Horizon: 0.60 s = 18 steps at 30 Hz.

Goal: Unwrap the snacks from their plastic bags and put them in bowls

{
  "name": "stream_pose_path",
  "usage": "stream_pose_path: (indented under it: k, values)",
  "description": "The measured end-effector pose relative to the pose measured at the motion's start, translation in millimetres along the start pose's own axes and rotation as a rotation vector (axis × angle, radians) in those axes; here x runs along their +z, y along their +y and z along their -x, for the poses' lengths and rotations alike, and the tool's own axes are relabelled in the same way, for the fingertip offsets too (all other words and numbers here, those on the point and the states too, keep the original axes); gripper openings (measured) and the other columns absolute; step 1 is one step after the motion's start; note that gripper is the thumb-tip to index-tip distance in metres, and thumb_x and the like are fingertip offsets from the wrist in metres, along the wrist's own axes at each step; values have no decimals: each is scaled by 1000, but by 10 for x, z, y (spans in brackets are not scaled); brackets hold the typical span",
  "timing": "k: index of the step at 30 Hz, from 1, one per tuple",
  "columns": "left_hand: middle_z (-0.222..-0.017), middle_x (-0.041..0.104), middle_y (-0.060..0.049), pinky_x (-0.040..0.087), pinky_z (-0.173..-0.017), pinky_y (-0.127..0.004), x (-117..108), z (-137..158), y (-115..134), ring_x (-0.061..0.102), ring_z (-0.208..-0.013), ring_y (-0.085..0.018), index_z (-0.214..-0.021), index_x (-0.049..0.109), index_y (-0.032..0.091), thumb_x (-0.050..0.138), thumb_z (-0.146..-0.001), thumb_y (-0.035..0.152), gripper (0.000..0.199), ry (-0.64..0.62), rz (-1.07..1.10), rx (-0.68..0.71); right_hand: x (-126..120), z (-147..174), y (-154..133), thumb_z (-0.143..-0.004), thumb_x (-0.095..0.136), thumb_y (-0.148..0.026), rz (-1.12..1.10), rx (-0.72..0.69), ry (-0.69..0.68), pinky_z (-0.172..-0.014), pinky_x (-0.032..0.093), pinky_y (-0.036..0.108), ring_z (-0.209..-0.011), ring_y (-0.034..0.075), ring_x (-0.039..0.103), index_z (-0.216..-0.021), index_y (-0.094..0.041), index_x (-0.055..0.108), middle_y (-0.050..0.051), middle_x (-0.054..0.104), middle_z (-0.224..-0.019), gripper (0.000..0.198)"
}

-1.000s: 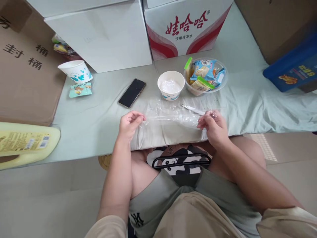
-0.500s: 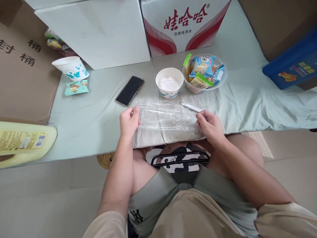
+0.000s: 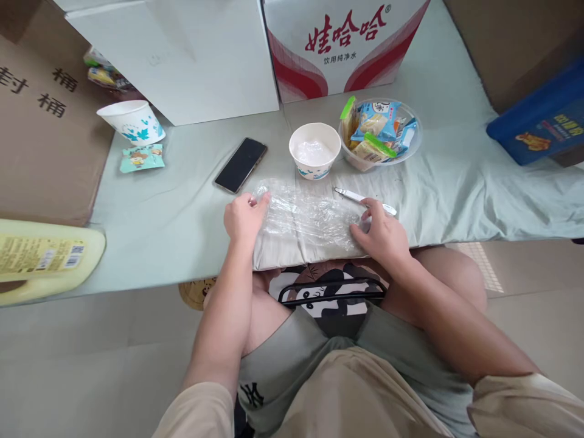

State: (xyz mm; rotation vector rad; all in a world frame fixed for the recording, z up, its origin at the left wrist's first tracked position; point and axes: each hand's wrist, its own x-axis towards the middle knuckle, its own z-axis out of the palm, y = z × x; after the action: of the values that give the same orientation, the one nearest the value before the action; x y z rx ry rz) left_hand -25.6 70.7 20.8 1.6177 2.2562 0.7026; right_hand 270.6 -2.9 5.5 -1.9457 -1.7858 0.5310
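A crumpled sheet of clear plastic film (image 3: 305, 222) lies across the table in front of me. My left hand (image 3: 245, 218) has its fingers curled and its thumb pressed at the film's left end. At the opposite end, my right hand (image 3: 382, 232) rests with thumb and forefinger apart, touching the film's edge. A silver, slim-handled tool like a scalpel (image 3: 358, 196) lies just beyond the right fingers. Past the film stands a white paper bowl (image 3: 314, 168) with crumpled clear plastic inside.
A phone (image 3: 241, 165) lies beyond my left hand. Packaged snacks fill a clear plastic bowl (image 3: 416, 146). At left are a tilted paper cup (image 3: 134, 123), a small snack packet (image 3: 142, 159) and a yellow jug (image 3: 50, 261). White cartons (image 3: 182, 61) line the back.
My hands have come closer together, and the film has gone from stretched to slack and crumpled. My right thumb and forefinger have parted, uncovering the tool's handle.
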Motion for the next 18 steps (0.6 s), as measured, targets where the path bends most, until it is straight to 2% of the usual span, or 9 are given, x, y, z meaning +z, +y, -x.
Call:
stream_pose_path:
  k: [3,5,7,9,11,13,15,18]
  values:
    - [-96,70,-10,47,-92,-42,105,-33,-75,63,-96,-30,-87,63,22,81,-77,37,25,31,95,146,23,26,17,-84,64,-34,80,-134,81,-75,54,46,-99,32,64,-141,-22,54,18,61,-126,59]
    - [-114,71,-13,45,-104,-48,155,-54,-129,61,-113,-33,-103,65,22,83,-73,28,35,12,156,233,14,57,39,-82,64,-26,103,-274,77,-94,52,57,-120,38,59,-144,-23,53,20,54,-137,63]
    - [-114,72,-11,45,-106,-49,174,-65,-163,62,-115,-32,-112,65,23,82,-72,21,44,-60,214,260,-24,80,83,-78,67,-23,118,-410,-38,-110,40,68,-141,45,45,-147,-27,51,19,48,-148,70]
    - [-103,73,-7,50,-101,-44,168,-53,-163,66,-104,-27,-118,63,25,79,-73,15,48,-161,284,271,-89,72,139,-77,73,-31,97,-515,-210,-116,29,75,-152,50,30,-147,-30,52,16,43,-157,74]
    - [-93,71,-2,53,-93,-38,159,-7,-124,68,-91,-21,-121,62,25,75,-74,11,51,-266,373,299,-162,21,180,-78,77,-45,23,-546,-286,-119,26,76,-153,50,29,-144,-31,55,15,46,-157,71]
    - [-88,69,1,53,-89,-34,160,77,-49,67,-85,-16,-122,60,25,72,-75,11,51,-336,479,344,-214,-59,174,-85,72,-54,-91,-503,-238,-119,33,70,-147,45,42,-140,-28,57,15,54,-150,63]
    - [-84,68,2,54,-89,-33,166,186,48,67,-82,-15,-121,60,25,72,-76,14,47,-388,586,389,-222,-134,114,-89,68,-54,-199,-465,-193,-116,42,61,-138,39,54,-140,-25,56,16,60,-143,60]
    - [-81,67,2,56,-87,-34,133,312,168,68,-81,-15,-116,60,24,73,-79,24,40,-491,713,446,-158,-186,-30,-82,75,-50,-285,-459,-262,-106,53,51,-128,34,63,-142,-21,54,17,63,-142,69]
